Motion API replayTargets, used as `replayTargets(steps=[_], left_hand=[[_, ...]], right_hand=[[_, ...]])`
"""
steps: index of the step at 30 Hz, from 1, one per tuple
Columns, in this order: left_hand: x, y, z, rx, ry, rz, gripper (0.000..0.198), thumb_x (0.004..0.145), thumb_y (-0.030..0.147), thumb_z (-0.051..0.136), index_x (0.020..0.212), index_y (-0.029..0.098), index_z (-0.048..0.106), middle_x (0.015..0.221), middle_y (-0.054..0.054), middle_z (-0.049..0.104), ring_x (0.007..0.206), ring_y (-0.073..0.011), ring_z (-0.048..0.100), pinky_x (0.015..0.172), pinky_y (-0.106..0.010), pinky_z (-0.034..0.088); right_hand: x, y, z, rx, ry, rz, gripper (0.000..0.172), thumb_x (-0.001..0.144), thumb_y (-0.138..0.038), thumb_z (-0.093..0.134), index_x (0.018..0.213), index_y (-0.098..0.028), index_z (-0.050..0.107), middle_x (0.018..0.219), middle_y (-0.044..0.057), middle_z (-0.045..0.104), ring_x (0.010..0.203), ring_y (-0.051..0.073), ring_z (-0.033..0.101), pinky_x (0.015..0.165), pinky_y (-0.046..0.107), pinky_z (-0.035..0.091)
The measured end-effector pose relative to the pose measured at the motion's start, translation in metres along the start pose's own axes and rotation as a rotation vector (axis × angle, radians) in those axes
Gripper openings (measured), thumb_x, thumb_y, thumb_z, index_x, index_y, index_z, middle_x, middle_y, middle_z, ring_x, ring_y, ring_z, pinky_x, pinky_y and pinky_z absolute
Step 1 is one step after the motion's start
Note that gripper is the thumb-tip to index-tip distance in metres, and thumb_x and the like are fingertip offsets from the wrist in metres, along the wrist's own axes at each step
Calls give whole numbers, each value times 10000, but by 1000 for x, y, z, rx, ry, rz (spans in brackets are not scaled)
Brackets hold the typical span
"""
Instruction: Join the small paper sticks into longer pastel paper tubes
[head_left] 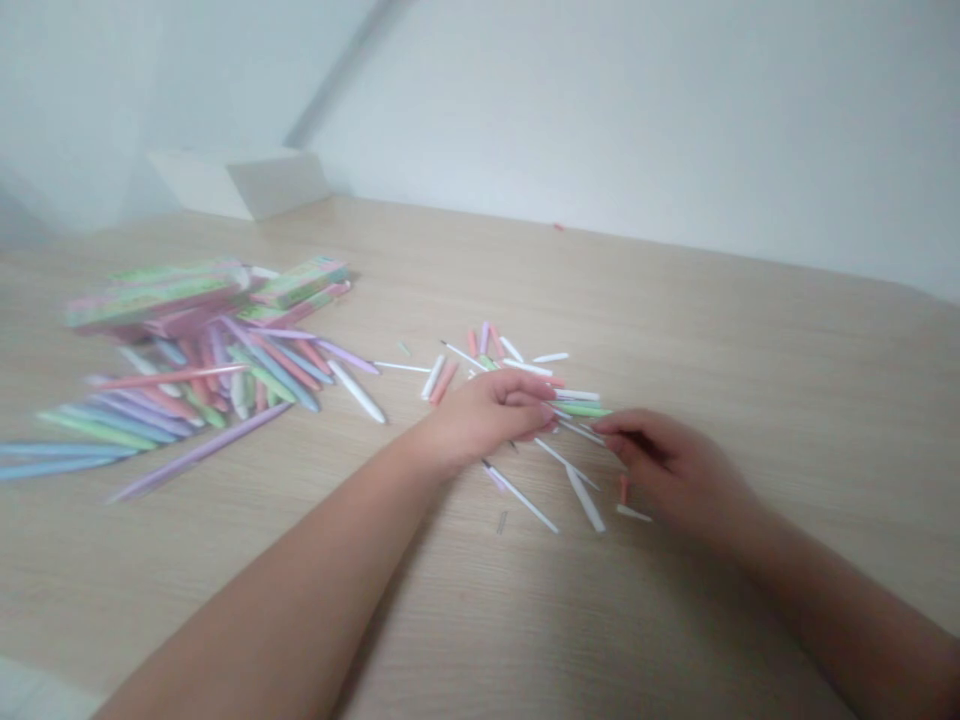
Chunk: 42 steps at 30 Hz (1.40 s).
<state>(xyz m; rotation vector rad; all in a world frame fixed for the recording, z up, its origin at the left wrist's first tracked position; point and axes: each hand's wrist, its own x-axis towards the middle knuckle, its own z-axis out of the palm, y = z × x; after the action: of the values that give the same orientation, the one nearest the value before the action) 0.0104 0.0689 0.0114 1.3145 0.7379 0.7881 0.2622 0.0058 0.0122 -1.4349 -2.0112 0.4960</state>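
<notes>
Left hand: the left hand (487, 415) hangs curled over the loose pen parts, its fingertips (546, 410) just beside a green pen barrel (583, 409); whether it is clenched on something thin is hard to say in this blur.
Right hand: the right hand (667, 470) is curved inward, its fingers (619, 425) at the far end of that barrel; the fingers hide any grasp, so I cannot tell if it holds anything.
Loose parts: white barrels, pink and lilac pieces and thin refills (519, 497) lie crisscrossed under and ahead of both hands, with a small metal spring (501, 522) just below them.
Pile: pastel pens (225, 375) lie fanned out to the left, well apart from the hands, and a lone white pen (357, 391) lies between.
Boxes: green-and-pink cartons (154, 300) sit stacked behind that pile.
Surface: a pale wood-grain tabletop (757, 340).
Room: a white wall (637, 120) rises behind, and a white box (240, 185) stands at the table's far edge.
</notes>
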Motion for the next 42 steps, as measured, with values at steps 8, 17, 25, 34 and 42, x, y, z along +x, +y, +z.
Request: replayTargets(steps=[8,17,25,34,42], left_hand=[[1,-9,6,62,-67,1,159,811,246,758,907,145,681,742,-4,687,624,-64,573,587,-192,378],[1,-12,7,128,-76,1,134,818,239,733,893,154,664,742,-7,697,617,-77,580,585,-200,383],[2,-14,6,134,-75,13,161,819,259,736,889,151,641,734,-3,680,630,-83,578,588,-204,381],[3,-16,5,157,-73,23,183,831,303,736,877,155,639,720,2,665,608,-78,549,564,-203,356],[1,-13,6,170,-74,28,158,832,277,728,859,151,636,686,16,637,587,-70,518,545,-198,337]], right_hand=[[-5,-6,25,462,129,107,207,908,-433,712,1027,-265,686,994,53,784,872,225,752,719,367,652],[-7,-17,26,462,161,13,177,876,-423,744,933,-268,682,979,49,766,892,214,746,745,359,639],[-6,-13,28,541,166,-19,145,865,-401,765,920,-281,705,948,33,774,815,181,746,725,320,634],[-9,-6,29,550,159,33,87,875,-329,766,956,-317,736,974,-1,787,810,180,753,692,310,630],[-8,-4,30,514,171,67,124,874,-372,761,954,-279,739,950,29,793,810,196,763,724,337,645]])
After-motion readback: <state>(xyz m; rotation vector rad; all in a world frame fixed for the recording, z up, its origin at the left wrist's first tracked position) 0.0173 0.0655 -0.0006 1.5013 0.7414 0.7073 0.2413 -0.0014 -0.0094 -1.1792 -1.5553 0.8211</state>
